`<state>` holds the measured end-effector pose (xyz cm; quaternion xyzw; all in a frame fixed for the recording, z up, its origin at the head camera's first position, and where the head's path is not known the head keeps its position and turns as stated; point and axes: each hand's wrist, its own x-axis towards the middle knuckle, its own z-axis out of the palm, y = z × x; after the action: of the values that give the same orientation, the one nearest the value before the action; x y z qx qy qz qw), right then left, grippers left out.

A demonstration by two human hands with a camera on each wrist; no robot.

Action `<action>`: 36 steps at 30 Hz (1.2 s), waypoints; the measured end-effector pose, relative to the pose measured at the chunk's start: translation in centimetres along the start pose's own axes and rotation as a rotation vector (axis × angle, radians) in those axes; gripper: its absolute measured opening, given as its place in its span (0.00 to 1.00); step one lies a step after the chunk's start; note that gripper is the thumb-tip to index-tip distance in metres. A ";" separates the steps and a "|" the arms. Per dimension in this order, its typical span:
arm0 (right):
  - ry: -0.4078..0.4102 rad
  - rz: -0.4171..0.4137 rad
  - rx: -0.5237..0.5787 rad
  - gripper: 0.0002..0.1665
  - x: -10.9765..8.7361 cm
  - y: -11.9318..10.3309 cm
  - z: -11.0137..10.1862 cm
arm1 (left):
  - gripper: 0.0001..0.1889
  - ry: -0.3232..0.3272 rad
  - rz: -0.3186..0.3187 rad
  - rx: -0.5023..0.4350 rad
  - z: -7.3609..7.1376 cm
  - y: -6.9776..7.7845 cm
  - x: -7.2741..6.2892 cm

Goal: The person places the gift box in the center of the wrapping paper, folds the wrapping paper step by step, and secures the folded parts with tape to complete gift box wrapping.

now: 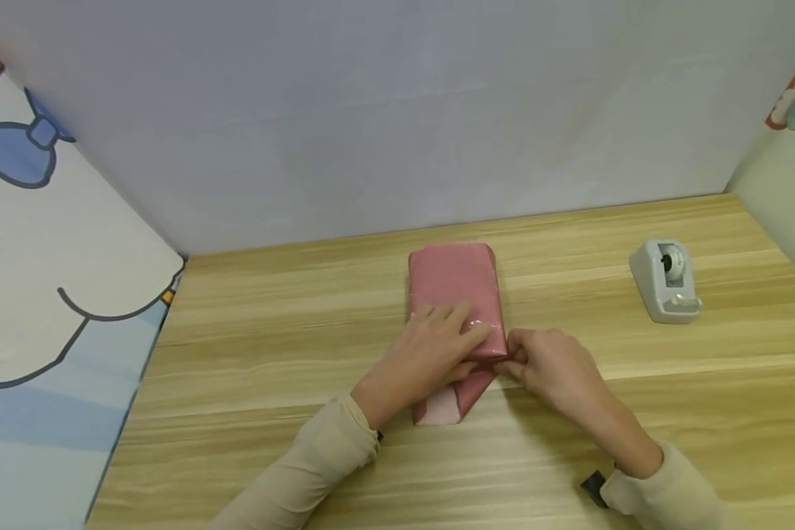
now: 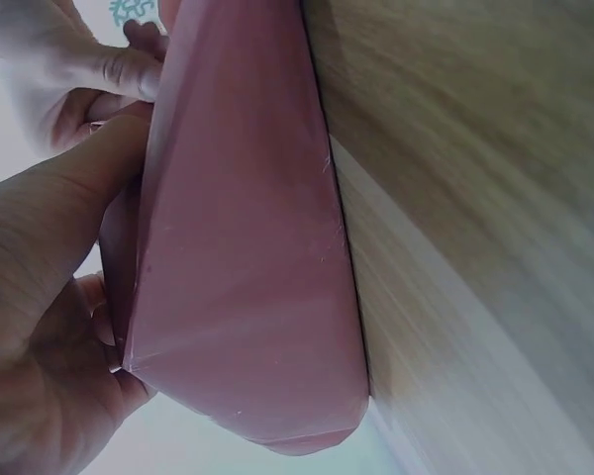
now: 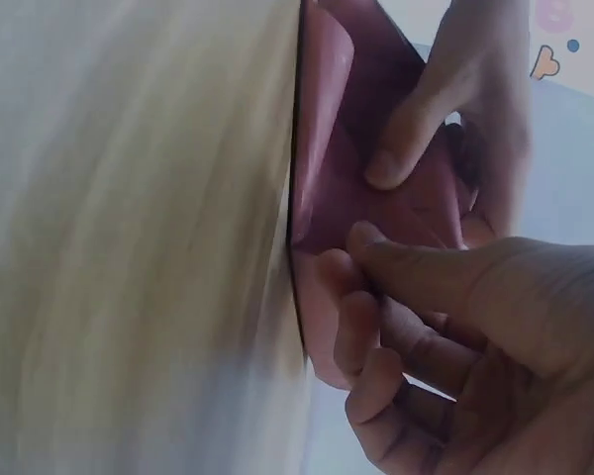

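Note:
A box-shaped parcel in pink wrapping paper [image 1: 452, 274] lies on the table, its near end unfinished with a flap of paper [image 1: 475, 389] sticking out towards me. The flap shows a pale inner side. My left hand [image 1: 427, 350] rests across the parcel's top, fingers laid out over it. Its thumb [image 3: 404, 158] presses on the folded paper at the end, as the right wrist view shows. At the near right corner my right hand [image 1: 559, 368] pinches the edge of the wrapping paper between thumb and fingers.
A pale grey tape dispenser [image 1: 665, 283] with a roll in it stands at the right on the wood-grain table [image 1: 271, 324]. A light wall covering [image 1: 397, 132] rises behind the table's back edge. Cartoon-printed cloth [image 1: 53, 280] borders the left side.

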<state>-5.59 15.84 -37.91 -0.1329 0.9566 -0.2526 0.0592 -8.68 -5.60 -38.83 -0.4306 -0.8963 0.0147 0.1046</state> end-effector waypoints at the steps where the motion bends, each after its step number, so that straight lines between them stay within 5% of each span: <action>1: 0.002 -0.001 0.006 0.10 0.0 -0.1 -0.1 | 0.20 -0.001 0.001 0.001 0.0 0.0 0.0; 8: -0.025 0.020 0.017 0.07 -0.2 0.2 -1.1 | 0.19 0.005 -0.004 0.008 0.0 0.0 0.1; 13: -0.116 0.059 0.066 0.10 0.3 0.7 0.2 | 0.19 0.004 -0.002 -0.017 -0.2 0.1 0.1; 17: -0.106 0.084 0.102 0.12 0.8 0.7 1.1 | 0.18 0.009 -0.003 -0.037 -0.2 0.1 0.1; 23: -0.152 0.058 0.085 0.04 1.2 0.7 0.7 | 0.18 0.014 -0.010 -0.022 -0.1 0.1 0.1; 28: -0.097 0.020 -0.027 0.04 -1.4 0.0 0.4 | 0.18 0.028 0.007 -0.018 0.0 0.4 0.3; 36: 0.017 -0.099 -0.204 0.32 -5.8 -1.9 2.0 | 0.19 0.026 0.007 -0.058 -0.1 0.7 0.3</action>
<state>0.74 14.98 -38.43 -0.1833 0.9700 -0.1576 0.0244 -8.26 -4.93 -38.79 -0.4369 -0.8933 -0.0165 0.1039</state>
